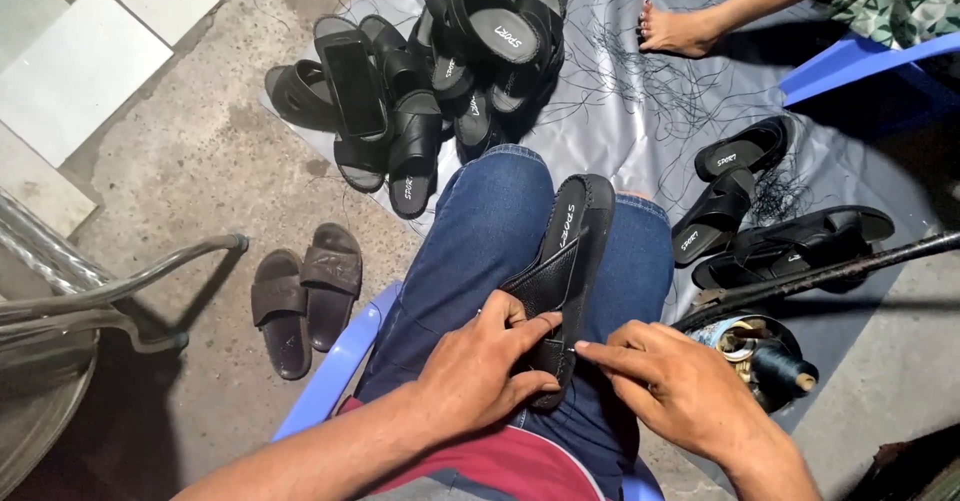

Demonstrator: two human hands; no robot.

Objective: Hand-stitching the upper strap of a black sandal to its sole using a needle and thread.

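Centrally, one black sandal (570,261) of grained, leather-like material is laid sole-up along the denim-clad thighs, toe toward 12 o'clock. Its strap end is grasped by the left hand (480,366), the fingers (530,326) pressed over the strap edge. At 3 o'clock of that spot, the right hand (680,386) is held with fingertips pinched at the strap, on something too small to tell. One heap of black sandals (440,71) is stacked at 11 o'clock on a grey plastic sheet (630,111); three more lie at 2 o'clock. Two brown slides (305,296) are set at 9 o'clock on the concrete floor.
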